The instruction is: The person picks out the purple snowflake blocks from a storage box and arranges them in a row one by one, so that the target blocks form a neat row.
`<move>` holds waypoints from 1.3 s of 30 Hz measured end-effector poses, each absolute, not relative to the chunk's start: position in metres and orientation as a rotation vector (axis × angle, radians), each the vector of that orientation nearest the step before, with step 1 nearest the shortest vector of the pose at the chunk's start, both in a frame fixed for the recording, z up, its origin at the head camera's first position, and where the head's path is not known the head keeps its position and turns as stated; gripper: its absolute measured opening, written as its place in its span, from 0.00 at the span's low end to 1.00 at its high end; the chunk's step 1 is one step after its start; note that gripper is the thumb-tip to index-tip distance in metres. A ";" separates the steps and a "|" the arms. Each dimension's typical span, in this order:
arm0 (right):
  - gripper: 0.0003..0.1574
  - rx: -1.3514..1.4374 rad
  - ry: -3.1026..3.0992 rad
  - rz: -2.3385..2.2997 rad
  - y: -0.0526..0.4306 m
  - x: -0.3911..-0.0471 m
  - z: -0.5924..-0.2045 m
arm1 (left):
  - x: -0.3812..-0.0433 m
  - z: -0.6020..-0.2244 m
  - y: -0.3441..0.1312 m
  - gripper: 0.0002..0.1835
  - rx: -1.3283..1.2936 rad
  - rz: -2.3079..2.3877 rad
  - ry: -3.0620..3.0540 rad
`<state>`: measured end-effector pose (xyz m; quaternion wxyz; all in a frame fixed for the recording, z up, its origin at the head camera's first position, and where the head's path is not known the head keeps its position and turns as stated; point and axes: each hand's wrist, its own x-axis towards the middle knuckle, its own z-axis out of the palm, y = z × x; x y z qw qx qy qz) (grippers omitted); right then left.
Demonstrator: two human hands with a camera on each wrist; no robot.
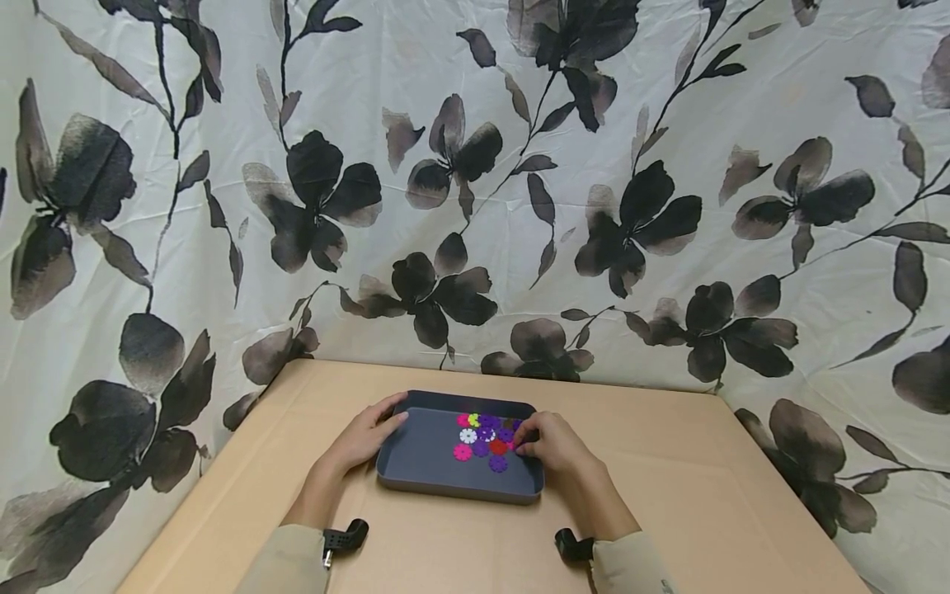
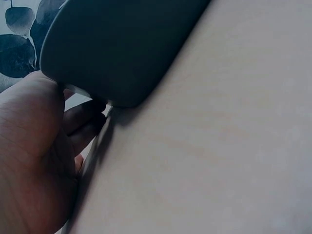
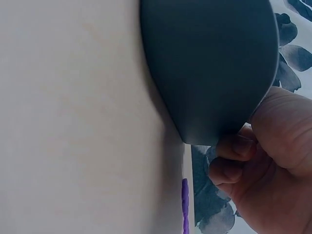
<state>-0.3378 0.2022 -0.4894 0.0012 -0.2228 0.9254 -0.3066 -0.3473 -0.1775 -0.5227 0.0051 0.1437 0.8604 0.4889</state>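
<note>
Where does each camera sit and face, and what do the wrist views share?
Head: worn on the head, facing forward-down at the dark-grey rectangular tray; left grip, right grip, beige sleeves show.
Left wrist: on that wrist, facing the tray's outside; left grip shows.
Right wrist: on that wrist, facing the tray's outside; right grip shows.
Shared: both wrist views show the tray, flat tan tabletop and white dark-flowered cloth.

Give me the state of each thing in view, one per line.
Tray: open side up, loaded.
Colourful pieces: loose, clustered toward tray's right.
Purple piece: outside tray, seen edge-on.
Left hand: holds tray's left rim.
Right hand: fingertips at the pieces, grip unclear.
Floral cloth: hanging, creased.
</note>
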 end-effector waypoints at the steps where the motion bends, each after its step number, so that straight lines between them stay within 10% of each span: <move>1: 0.07 -0.704 2.904 -0.964 0.202 -0.338 -0.489 | -0.348 -0.522 -0.177 0.32 0.451 1.532 2.694; 39: 0.15 -0.500 2.770 -1.566 0.242 -0.337 -0.479 | -0.349 -0.524 -0.179 0.34 0.466 1.547 2.684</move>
